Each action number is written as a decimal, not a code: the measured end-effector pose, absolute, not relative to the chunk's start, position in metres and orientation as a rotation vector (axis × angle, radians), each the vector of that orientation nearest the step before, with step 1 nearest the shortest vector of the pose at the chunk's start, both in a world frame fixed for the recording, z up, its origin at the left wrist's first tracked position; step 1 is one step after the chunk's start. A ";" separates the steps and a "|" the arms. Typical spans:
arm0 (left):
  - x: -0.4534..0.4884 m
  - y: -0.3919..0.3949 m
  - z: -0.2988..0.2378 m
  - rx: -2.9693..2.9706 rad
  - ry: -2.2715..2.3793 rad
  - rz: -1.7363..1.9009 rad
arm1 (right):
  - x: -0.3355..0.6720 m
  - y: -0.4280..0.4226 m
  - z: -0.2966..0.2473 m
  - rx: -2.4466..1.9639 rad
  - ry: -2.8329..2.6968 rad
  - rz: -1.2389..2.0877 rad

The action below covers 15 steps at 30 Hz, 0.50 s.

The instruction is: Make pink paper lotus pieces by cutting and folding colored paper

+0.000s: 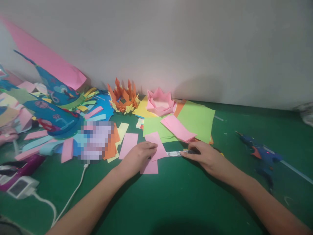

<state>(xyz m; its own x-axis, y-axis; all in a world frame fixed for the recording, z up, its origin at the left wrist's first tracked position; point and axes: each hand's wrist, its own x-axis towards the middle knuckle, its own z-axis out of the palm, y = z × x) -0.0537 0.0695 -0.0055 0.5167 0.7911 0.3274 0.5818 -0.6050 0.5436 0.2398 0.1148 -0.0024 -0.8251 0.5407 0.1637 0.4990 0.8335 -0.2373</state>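
Note:
My left hand (pixel 140 154) is closed on a pink paper rectangle (pixel 156 145), which is tilted over another pink piece (pixel 149 167) lying on the table. Farther left lies one more pink rectangle (pixel 128 145). My right hand (pixel 210 158) has its thumb and fingers around what looks like a utility knife (pixel 174 153), with a silvery flat front and a dark handle partly hidden by the fingers. Its front end meets the edge of the pink paper in my left hand. Just above my right fingers lies a stack of pink strips (pixel 178 128) on green sheets (pixel 198 119).
Behind stand an orange paper crown (pixel 124 98) and a pink paper crown (pixel 161 101). Decorated blue cone hats (pixel 56 116) and paper strips crowd the left. A white cable (pixel 73 192) runs across the left front. A blue glue gun (pixel 262 155) lies at right.

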 end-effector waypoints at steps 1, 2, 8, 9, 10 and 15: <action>-0.054 0.070 -0.006 2.400 1.132 0.791 | 0.239 0.114 -0.002 -0.816 -2.794 0.283; -0.054 0.070 -0.006 2.404 1.127 0.791 | 0.238 0.113 -0.002 -0.833 -2.796 0.298; -0.054 0.070 -0.002 2.398 1.127 0.778 | 0.230 0.106 -0.002 -0.992 -2.685 0.439; -0.054 0.070 -0.002 2.397 1.129 0.775 | 0.229 0.106 -0.002 -0.987 -2.680 0.452; -0.054 0.071 -0.002 2.398 1.128 0.768 | 0.228 0.105 -0.002 -0.972 -2.684 0.458; -0.054 0.071 -0.003 2.403 1.134 0.759 | 0.227 0.106 0.000 -0.917 -2.692 0.472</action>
<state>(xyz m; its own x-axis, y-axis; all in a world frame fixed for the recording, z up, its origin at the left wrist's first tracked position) -0.0543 0.0712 -0.0028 0.5298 0.7896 0.3095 0.5868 -0.6048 0.5384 0.2267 0.1057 -0.0004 -0.7676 0.6261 0.1369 0.5421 0.7483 -0.3823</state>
